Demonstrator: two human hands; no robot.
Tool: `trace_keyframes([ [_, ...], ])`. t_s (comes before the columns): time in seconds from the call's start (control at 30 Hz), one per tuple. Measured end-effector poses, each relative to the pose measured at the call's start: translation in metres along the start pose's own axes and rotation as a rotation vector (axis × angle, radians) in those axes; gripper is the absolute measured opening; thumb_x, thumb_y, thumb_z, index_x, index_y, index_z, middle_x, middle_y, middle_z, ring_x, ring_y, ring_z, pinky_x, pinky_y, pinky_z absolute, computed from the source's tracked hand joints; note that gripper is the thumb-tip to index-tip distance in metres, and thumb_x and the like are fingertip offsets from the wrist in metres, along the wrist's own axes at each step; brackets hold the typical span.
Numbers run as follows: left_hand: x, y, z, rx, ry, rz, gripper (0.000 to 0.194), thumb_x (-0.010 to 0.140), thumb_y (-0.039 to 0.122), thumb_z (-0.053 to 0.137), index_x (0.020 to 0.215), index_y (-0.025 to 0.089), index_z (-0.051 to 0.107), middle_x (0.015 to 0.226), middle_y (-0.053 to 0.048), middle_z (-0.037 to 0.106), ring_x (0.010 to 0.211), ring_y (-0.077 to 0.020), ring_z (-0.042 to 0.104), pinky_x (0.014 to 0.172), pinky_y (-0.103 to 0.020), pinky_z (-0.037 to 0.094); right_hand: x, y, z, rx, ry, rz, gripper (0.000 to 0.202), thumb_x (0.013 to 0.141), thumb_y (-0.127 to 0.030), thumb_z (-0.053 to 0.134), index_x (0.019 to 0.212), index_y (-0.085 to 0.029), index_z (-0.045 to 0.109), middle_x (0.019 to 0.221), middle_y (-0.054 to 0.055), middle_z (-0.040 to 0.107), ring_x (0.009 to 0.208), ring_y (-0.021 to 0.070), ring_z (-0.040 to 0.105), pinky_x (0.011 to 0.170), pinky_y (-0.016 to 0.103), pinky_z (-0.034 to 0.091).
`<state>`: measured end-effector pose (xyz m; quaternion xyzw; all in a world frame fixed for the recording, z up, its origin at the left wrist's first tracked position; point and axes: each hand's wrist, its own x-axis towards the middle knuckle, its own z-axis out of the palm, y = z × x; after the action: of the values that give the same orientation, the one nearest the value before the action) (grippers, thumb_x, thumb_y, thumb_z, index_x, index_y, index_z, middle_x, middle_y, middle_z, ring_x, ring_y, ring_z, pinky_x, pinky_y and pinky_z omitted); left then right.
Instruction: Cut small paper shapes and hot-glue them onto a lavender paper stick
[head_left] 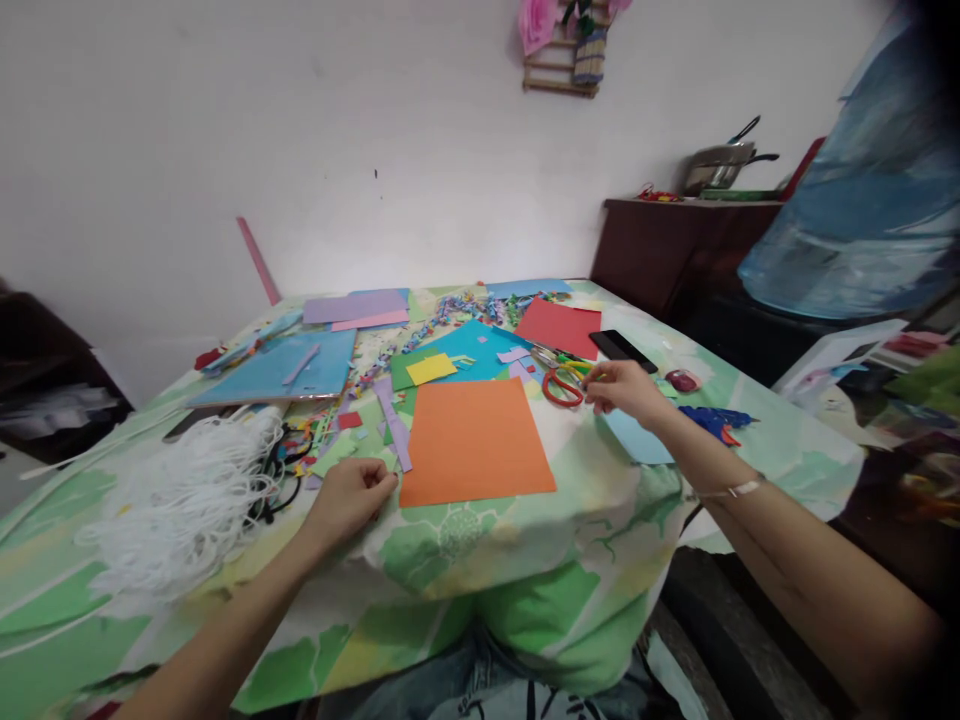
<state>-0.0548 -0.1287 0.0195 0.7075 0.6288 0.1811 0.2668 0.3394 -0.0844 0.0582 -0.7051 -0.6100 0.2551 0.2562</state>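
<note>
My left hand (358, 498) rests on the tablecloth by the lower left corner of an orange sheet of paper (476, 442). Its fingers are curled in, and nothing shows in them. Over to the right, my right hand (621, 388) hovers with bent fingers, slightly apart, right beside red-handled scissors (562, 388). Whether the fingertips touch the handles is hard to tell. Green and yellow handles (577, 367) lie just behind the red ones. Under my right wrist is a light blue sheet (637, 438). A yellow paper piece (432, 369) lies on green paper beyond the orange sheet.
White cord (187, 500) is heaped at the left, near a blue folder (300, 362). Red paper (559, 327), a black phone (624, 350) and a blue glue gun (716, 420) lie on the right. Paper scraps litter the middle. A large water bottle (847, 220) stands beyond the table.
</note>
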Motion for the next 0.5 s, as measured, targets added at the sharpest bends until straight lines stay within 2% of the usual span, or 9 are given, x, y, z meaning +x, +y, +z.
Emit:
trace_keyframes([
  [0.03, -0.001, 0.0, 0.004, 0.028, 0.115, 0.095, 0.022, 0.075, 0.029, 0.048, 0.056, 0.017, 0.051, 0.048, 0.001, 0.051, 0.048, -0.0108, 0.048, 0.048, -0.022, 0.035, 0.017, 0.003, -0.009, -0.06, 0.07, -0.002, 0.021, 0.079, -0.017, 0.053, 0.096, -0.01, 0.062, 0.089, 0.011, 0.07, 0.075, 0.0175, 0.067, 0.064, 0.024, 0.05],
  [0.1, -0.001, -0.001, 0.012, 0.07, 0.216, 0.292, 0.019, 0.078, 0.034, 0.052, 0.083, 0.017, 0.059, 0.066, -0.001, 0.059, 0.062, -0.0148, 0.055, 0.059, -0.025, 0.043, 0.049, 0.01, -0.021, -0.174, 0.144, 0.001, 0.021, 0.082, -0.019, 0.056, 0.1, -0.01, 0.062, 0.106, 0.013, 0.066, 0.097, 0.0224, 0.062, 0.079, 0.03, 0.049],
  [0.17, 0.0, -0.003, 0.019, 0.106, 0.203, 0.495, 0.035, 0.077, 0.038, 0.059, 0.105, 0.018, 0.057, 0.091, -0.007, 0.063, 0.085, -0.0208, 0.058, 0.077, -0.034, 0.047, 0.077, 0.019, -0.027, -0.265, 0.13, 0.01, 0.023, 0.086, -0.025, 0.058, 0.106, -0.013, 0.061, 0.116, 0.01, 0.061, 0.104, 0.0226, 0.058, 0.086, 0.036, 0.048],
  [0.23, 0.002, -0.005, 0.025, 0.124, 0.146, 0.599, 0.037, 0.077, 0.039, 0.061, 0.108, 0.019, 0.057, 0.103, -0.01, 0.061, 0.098, -0.0248, 0.055, 0.088, -0.041, 0.044, 0.098, 0.027, -0.028, -0.333, 0.079, 0.043, 0.028, 0.089, -0.031, 0.055, 0.113, -0.016, 0.058, 0.118, 0.008, 0.058, 0.102, 0.0213, 0.058, 0.085, 0.041, 0.05],
  [0.37, 0.007, -0.005, 0.027, 0.074, 0.026, 0.569, 0.028, 0.083, 0.033, 0.054, 0.106, 0.018, 0.056, 0.094, -0.009, 0.06, 0.088, -0.0225, 0.056, 0.08, -0.038, 0.046, 0.124, 0.039, -0.028, -0.392, -0.066, 0.115, 0.031, 0.09, -0.033, 0.055, 0.115, -0.016, 0.057, 0.116, 0.007, 0.058, 0.098, 0.0214, 0.059, 0.082, 0.04, 0.051],
  [0.5, 0.009, -0.002, 0.025, 0.05, -0.037, 0.514, 0.021, 0.082, 0.03, 0.054, 0.099, 0.018, 0.057, 0.082, -0.005, 0.058, 0.078, -0.0206, 0.054, 0.072, -0.035, 0.044, 0.135, 0.044, -0.028, -0.402, -0.164, 0.123, 0.031, 0.09, -0.034, 0.055, 0.114, -0.015, 0.057, 0.114, 0.007, 0.059, 0.097, 0.0216, 0.06, 0.081, 0.04, 0.052],
])
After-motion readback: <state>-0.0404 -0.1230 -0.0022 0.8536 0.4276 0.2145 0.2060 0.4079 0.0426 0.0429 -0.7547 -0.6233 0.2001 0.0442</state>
